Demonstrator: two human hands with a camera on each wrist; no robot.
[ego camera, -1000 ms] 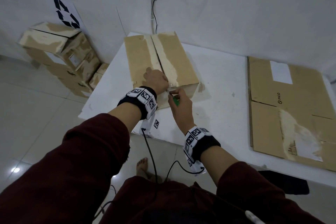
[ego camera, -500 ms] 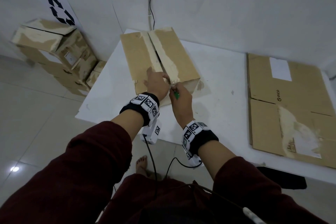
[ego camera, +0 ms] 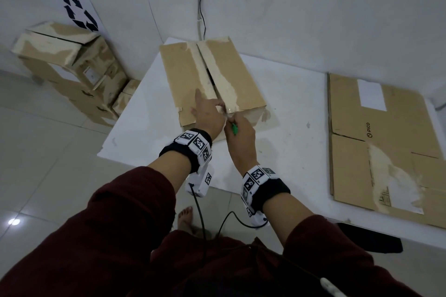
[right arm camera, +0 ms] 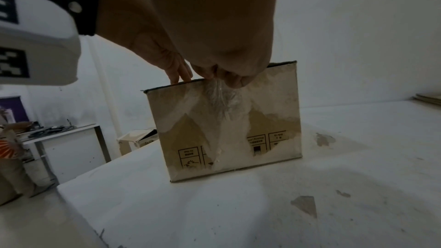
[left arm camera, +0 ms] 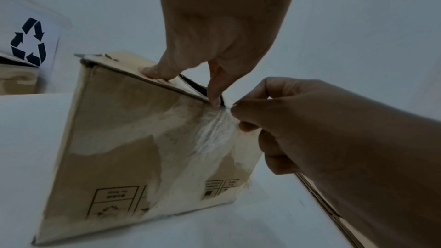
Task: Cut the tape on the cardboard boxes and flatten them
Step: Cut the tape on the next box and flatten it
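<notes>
From the head camera, I saw the box (ego camera: 212, 82) standing at the table's (ego camera: 289, 128) far left corner, its top flaps parted along a dark seam. My left hand (ego camera: 207, 113) rested on the left flap at the box's near edge, fingers stretched flat, thumb by the seam. My right hand (ego camera: 241, 135) sat just beside it, curled round a green cutter (ego camera: 233, 130) and pinching clear tape (ego camera: 228, 110) at the box's near top edge. A flattened carton (ego camera: 386, 142) lay along the table's right edge. More boxes (ego camera: 70, 72) were stacked on the floor to the left, beneath a recycling sign (ego camera: 78, 11).

From the left wrist, my left hand (left arm camera: 214, 31) pressed fingertips (left arm camera: 156, 72) on the flap's edge, with one finger at the seam. The right hand (left arm camera: 322, 129) gripped the crumpled tape (left arm camera: 214, 131), which fanned down the box's (left arm camera: 133, 148) near face. I could not see the cutter here.

From the right wrist, the right hand (right arm camera: 214, 40) was closed on the tape (right arm camera: 218, 99) at the box's (right arm camera: 269, 112) top edge; the left hand's (right arm camera: 152, 48) fingers touched that edge just beside it. The box stood upright on the table (right arm camera: 238, 214), its handling symbols printed upside down. A second table (right arm camera: 62, 135) stood far left.
</notes>
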